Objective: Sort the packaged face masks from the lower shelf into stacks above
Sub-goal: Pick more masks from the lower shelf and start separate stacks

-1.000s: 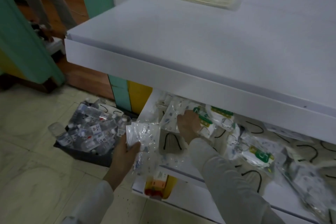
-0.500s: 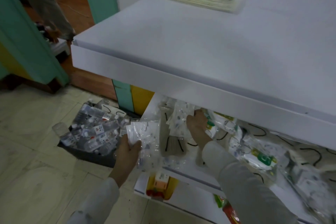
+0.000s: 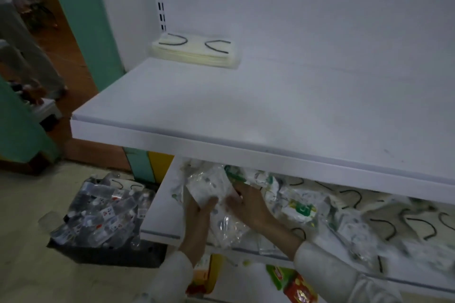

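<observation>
At the left front corner of the lower shelf (image 3: 160, 216), my left hand (image 3: 197, 219) grips a bundle of clear mask packets (image 3: 211, 189), thumb across the front and the other fingers hidden behind it. The bundle stands nearly upright, with its top just under the front edge of the upper shelf (image 3: 221, 106). My right hand (image 3: 251, 204) lies just beside the bundle on its right, with its fingertips (image 3: 232, 202) touching the bundle's lower right edge. The view is blurred, so I cannot tell whether they pinch a packet or only press on it.

Further right along the lower shelf, a loose pile of mask packets (image 3: 344, 216) spreads toward the right edge. Some have green print and some are cream with black ear loops. At the back left corner of the upper shelf, a neat stack of cream masks (image 3: 194, 53) sits against the white back panel, black loops on top. Below the lower shelf's front edge lie red and green packets (image 3: 295, 288). On the floor to the left, a dark bin (image 3: 98, 253) holds small clear bottles (image 3: 103, 209). Both my sleeves are white.
</observation>
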The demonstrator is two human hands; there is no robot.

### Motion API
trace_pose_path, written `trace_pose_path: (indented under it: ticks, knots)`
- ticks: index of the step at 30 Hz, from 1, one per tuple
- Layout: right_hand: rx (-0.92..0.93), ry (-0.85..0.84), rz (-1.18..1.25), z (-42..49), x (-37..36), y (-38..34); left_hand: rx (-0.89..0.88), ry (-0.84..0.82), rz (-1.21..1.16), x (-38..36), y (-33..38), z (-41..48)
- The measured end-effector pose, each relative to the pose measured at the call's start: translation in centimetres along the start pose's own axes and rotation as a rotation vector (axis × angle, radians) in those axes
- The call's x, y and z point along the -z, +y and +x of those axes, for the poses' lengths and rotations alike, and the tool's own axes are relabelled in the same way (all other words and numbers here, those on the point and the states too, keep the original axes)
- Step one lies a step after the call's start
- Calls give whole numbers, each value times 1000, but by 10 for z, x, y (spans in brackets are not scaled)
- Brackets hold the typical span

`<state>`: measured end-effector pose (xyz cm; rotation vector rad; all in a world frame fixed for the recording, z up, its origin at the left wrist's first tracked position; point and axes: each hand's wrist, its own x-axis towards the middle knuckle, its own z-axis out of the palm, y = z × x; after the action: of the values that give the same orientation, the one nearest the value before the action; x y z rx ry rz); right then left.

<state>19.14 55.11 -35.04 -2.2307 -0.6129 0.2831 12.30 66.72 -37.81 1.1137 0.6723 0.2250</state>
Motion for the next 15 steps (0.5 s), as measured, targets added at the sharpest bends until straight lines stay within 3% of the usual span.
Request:
trace_pose_path:
  ticks: [3, 6, 12, 15]
  knots:
    - [-60, 80, -32, -28, 23, -2, -35, 5, -43, -13, 3, -29]
    - [-169, -25, 129, -57, 55, -11, -27, -67, -175, -27, 20, -57]
    - [154, -133, -51, -110, 138, -49, 3, -297, -76, -8, 62, -81]
    - [266, -167, -201, -125, 186, -76, -206, -445, 250, -2, 110, -97]
